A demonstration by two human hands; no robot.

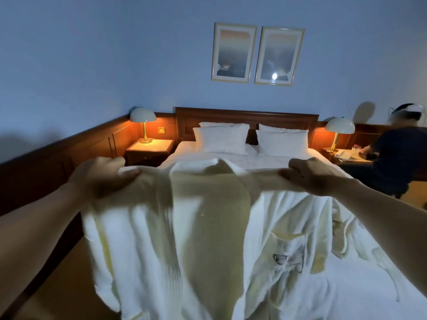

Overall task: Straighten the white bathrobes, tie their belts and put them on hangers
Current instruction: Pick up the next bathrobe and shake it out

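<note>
While the left hand (101,175) and right hand (309,175) each grip a shoulder of the white bathrobe (196,239), it hangs spread between them above the bed (369,285) — long axis running down toward the person, both hands equally near. No belt or hanger shows. One bathrobe is held; a second white bathrobe (360,234), it seems, lies rumpled on the bed just right of it.

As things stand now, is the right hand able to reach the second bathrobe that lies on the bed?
Probably not yet. The right hand and the left hand each grip a shoulder of the held bathrobe. The second bathrobe lies just beside and below, unobstructed, but the right hand would first have to let go.
</note>
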